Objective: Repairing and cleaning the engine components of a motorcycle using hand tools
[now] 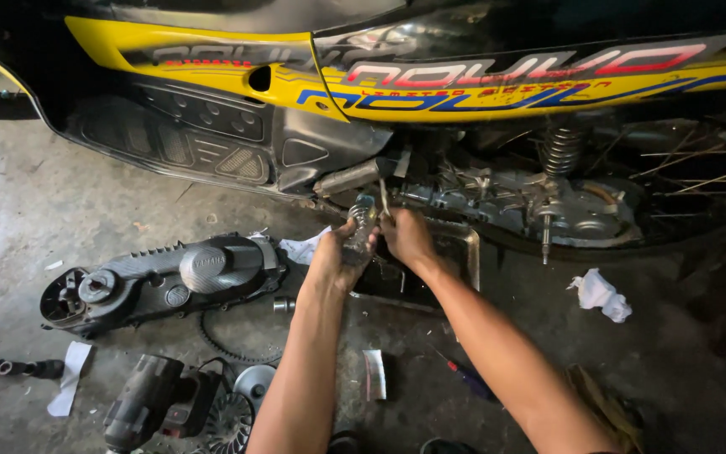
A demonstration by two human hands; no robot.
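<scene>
My left hand is closed around a small clear bottle, held upright just under the scooter's engine. My right hand sits right beside it and pinches a thin metal tool that points up toward the engine. Both hands are in front of the open transmission case, whose bare metal parts show. A dark rectangular pan lies on the floor below the hands. The lower part of the bottle is hidden by my fingers.
The yellow and black scooter fills the top, rear wheel and shock spring at right. On the concrete floor lie a removed grey engine cover, a drive belt, a power wrench, a white rag and a screwdriver.
</scene>
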